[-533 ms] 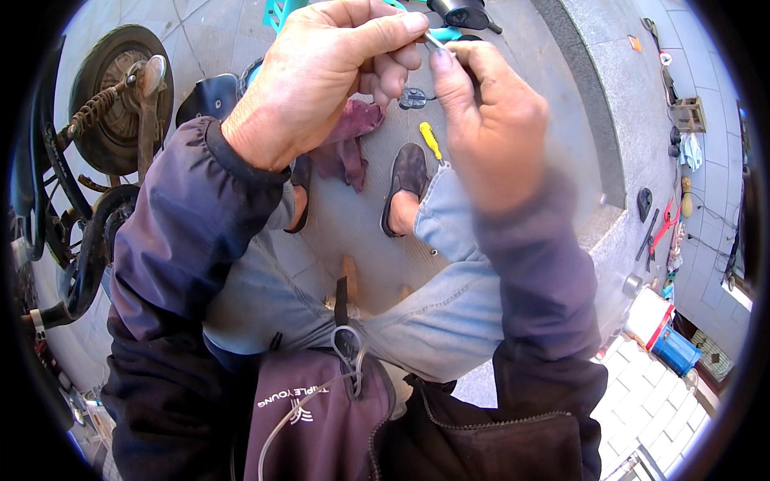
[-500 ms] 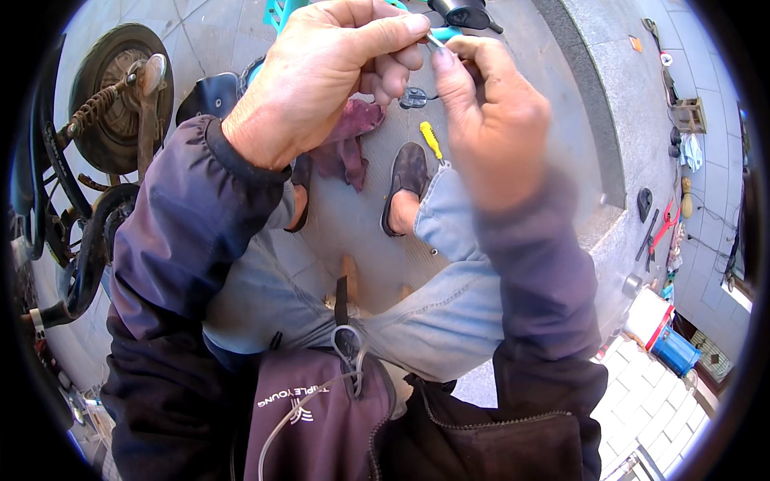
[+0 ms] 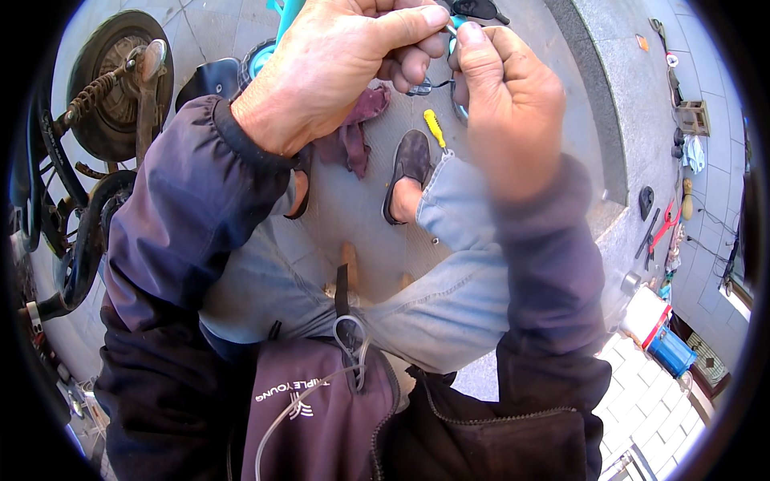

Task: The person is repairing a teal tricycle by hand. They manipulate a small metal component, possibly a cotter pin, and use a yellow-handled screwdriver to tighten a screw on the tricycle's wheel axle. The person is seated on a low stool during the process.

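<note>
My left hand (image 3: 345,64) and my right hand (image 3: 513,100) meet at the top of the view, close together. Between their fingertips is a thin silvery piece (image 3: 451,30), too small and covered to name. Thumb and forefinger of the left hand pinch at its left end, the other fingers curled under. The right hand pinches at the other end, its wrist blurred. Behind the hands shows part of a teal frame (image 3: 287,18) with a small wheel (image 3: 255,60) and a black pedal (image 3: 419,88); my hands hide much of it.
A yellow-handled screwdriver (image 3: 434,127) lies beside my shoe (image 3: 411,156). A maroon cloth (image 3: 346,144) is on the floor. An electric bike or scooter with a wheel (image 3: 112,96) stands at left. Right of a stone step (image 3: 597,88) are red-handled pliers (image 3: 664,227) and a blue container (image 3: 672,350).
Both hands have shifted slightly to the right and still pinch the thin piece. The view has moved a little, showing more of the small teal-framed wheel.
</note>
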The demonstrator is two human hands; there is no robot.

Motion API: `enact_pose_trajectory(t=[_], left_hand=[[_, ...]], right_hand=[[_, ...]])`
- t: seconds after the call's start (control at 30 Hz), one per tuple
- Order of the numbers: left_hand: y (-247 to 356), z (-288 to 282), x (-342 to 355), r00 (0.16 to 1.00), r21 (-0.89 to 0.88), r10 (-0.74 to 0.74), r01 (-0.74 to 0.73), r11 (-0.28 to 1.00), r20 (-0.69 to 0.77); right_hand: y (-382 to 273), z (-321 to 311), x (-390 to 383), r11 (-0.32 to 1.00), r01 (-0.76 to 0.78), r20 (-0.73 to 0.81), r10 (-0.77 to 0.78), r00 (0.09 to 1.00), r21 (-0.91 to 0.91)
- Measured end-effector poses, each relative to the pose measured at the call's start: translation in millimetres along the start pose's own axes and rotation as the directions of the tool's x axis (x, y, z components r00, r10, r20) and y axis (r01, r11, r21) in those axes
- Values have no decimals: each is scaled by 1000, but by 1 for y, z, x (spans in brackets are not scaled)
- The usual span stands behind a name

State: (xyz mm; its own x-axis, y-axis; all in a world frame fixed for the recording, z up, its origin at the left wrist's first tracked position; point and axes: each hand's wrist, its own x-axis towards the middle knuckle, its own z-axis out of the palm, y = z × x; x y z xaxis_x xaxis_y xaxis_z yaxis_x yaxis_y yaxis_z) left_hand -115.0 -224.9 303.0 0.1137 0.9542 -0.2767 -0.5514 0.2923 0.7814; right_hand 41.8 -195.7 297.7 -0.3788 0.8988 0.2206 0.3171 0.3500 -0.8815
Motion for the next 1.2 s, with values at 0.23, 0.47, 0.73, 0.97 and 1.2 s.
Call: enact_pose_trajectory(t=[0.23, 0.47, 0.73, 0.97, 1.2], left_hand=[[0, 8, 0, 994, 149, 105, -103, 983, -11], [-13, -9, 8, 928, 252, 364, -372, 893, 80], [-3, 1, 4, 994, 14, 78, -77, 997, -75], [-5, 3, 4, 994, 95, 70, -62, 993, -82], [-18, -8, 7, 970, 430, 239, -194, 882, -52]], right_hand=[[-4, -22, 6, 294, -728, 592, 435, 679, 619], [-3, -8, 1, 889, -277, 172, 229, 958, 363], [1, -4, -2, 997, -61, -8, 61, 998, 52], [-2, -3, -3, 998, 38, 0, -38, 999, -56], [1, 2, -3, 936, 282, -3, -289, 957, -213]])
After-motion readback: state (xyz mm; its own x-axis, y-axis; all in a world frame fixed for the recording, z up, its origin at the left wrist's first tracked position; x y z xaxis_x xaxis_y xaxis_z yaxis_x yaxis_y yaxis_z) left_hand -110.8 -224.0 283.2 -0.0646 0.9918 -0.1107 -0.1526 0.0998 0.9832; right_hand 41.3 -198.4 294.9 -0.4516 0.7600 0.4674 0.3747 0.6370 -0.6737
